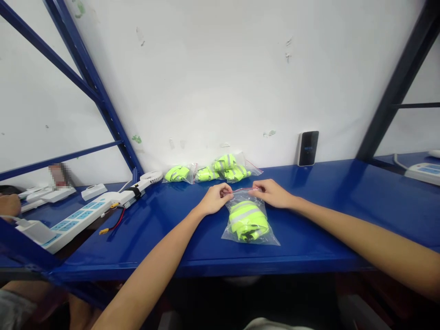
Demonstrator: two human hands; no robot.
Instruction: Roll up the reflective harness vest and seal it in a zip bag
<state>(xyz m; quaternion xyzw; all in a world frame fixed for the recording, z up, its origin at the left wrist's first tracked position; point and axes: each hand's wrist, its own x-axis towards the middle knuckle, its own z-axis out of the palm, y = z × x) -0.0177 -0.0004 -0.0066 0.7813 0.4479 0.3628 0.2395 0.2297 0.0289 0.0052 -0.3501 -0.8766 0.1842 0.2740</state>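
Observation:
A clear zip bag (250,224) with a folded neon-yellow reflective vest inside lies on the blue shelf (326,215) in front of me. My left hand (216,198) pinches the left end of the bag's red zip strip. My right hand (272,192) pinches the right end of the same strip. Both hands rest on the shelf at the bag's far edge.
Three more bagged vests (213,172) lie against the white wall. A black device (307,148) leans on the wall to the right. A white power strip (79,219), a small fan (151,176) and a red wire sit left. Another person's hand (8,204) shows at far left.

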